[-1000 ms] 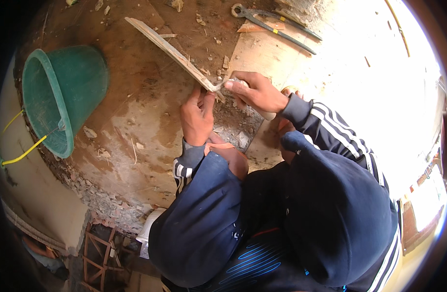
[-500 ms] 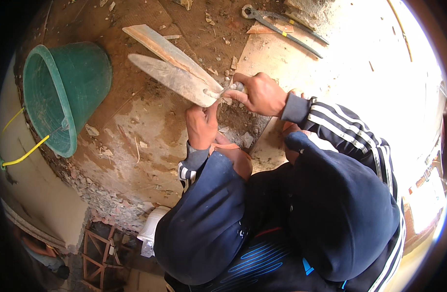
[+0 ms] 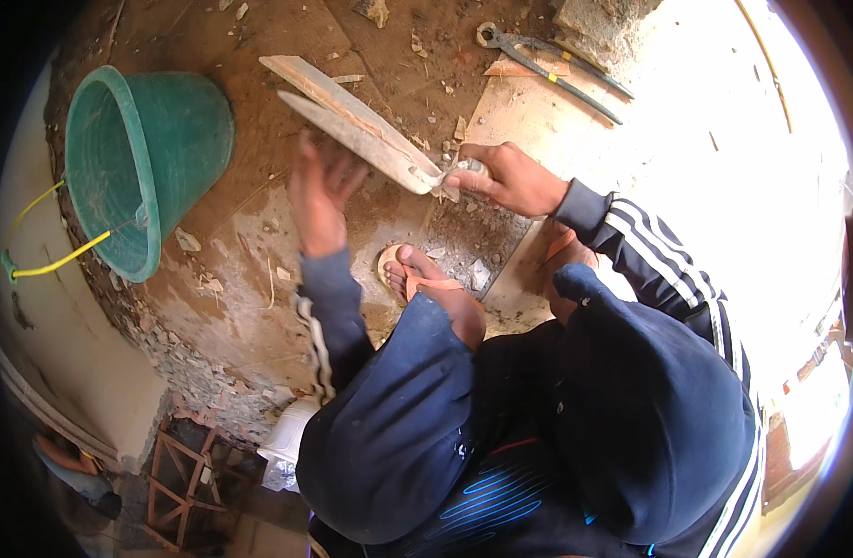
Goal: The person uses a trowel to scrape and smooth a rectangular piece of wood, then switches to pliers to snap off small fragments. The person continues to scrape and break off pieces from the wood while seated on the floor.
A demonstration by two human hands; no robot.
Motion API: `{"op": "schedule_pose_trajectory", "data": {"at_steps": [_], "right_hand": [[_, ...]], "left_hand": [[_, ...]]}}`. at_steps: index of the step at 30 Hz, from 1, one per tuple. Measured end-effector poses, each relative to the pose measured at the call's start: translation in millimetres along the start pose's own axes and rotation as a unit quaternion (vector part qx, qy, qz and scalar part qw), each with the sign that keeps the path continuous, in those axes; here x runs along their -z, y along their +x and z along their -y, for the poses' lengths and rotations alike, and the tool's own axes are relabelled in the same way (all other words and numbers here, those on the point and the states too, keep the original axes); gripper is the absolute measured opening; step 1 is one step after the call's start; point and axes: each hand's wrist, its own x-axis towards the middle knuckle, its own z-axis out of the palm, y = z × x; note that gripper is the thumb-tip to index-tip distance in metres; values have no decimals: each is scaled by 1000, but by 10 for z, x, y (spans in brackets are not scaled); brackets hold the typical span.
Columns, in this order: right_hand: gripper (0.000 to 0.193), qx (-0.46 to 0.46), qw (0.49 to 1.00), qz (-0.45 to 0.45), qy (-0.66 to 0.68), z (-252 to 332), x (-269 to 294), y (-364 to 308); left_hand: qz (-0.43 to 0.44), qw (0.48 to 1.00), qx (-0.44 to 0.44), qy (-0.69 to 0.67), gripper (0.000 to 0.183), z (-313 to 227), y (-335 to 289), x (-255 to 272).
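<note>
My right hand (image 3: 505, 177) grips the handle of a long, mortar-caked trowel (image 3: 361, 139); its blade points up and to the left over the dirt floor. A pale, flat strip of wood (image 3: 319, 84) lies just behind the blade. My left hand (image 3: 319, 191) is off the trowel, blurred, with fingers spread, held over the ground to the left of the blade. My sandalled foot (image 3: 426, 279) rests just below the trowel, beside a patch of grey rubble (image 3: 468, 246).
A green bucket (image 3: 147, 158) with a yellow wire handle lies on its side at the left. Long-handled pincers (image 3: 538, 60) lie at the top, on a pale slab. Broken rubble edges the floor at lower left, above a wooden frame (image 3: 189, 484).
My left hand has let go of the trowel blade and swung away to the left, fingers now apart. The right hand keeps hold of the handle.
</note>
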Motion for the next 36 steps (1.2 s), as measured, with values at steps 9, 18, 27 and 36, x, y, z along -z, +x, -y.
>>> {"op": "schedule_pose_trajectory", "data": {"at_steps": [9, 18, 27, 36], "right_hand": [[57, 14, 998, -40, 38, -80, 19, 60], [53, -8, 985, -163, -52, -107, -255, -39], [53, -1, 983, -168, -75, -82, -328, -57], [46, 111, 989, -100, 11, 111, -43, -192]], "left_hand": [[-140, 958, -195, 155, 42, -255, 1283, -236], [-197, 919, -290, 182, 29, -60, 1386, -221], [-162, 872, -392, 244, 25, 60, 1502, 84], [-87, 917, -356, -157, 24, -815, 1062, 159]]}}
